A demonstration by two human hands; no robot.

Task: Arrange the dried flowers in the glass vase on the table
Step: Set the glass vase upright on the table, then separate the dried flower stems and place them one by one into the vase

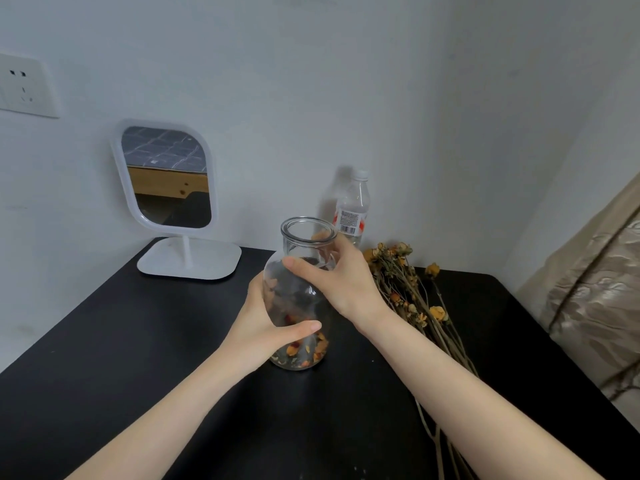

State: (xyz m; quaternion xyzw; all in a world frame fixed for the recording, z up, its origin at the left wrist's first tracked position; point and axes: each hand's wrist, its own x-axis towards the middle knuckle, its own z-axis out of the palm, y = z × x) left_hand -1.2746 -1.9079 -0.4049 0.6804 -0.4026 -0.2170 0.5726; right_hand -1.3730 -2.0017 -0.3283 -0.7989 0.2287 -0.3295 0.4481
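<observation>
A clear glass vase (pixel 304 237) stands upright on the black table (pixel 121 358), with loose orange and red petals at its bottom. My left hand (pixel 263 327) wraps the lower body of the vase from the left. My right hand (pixel 339 282) grips its shoulder and neck from the right. A bunch of dried flowers (pixel 408 285) with yellow-orange heads and long brown stems lies flat on the table to the right of the vase, partly under my right forearm.
A white stand mirror (pixel 169 181) sits at the back left of the table. A clear plastic bottle (pixel 353 206) stands behind the vase against the wall. A beige padded surface (pixel 595 282) borders the table on the right.
</observation>
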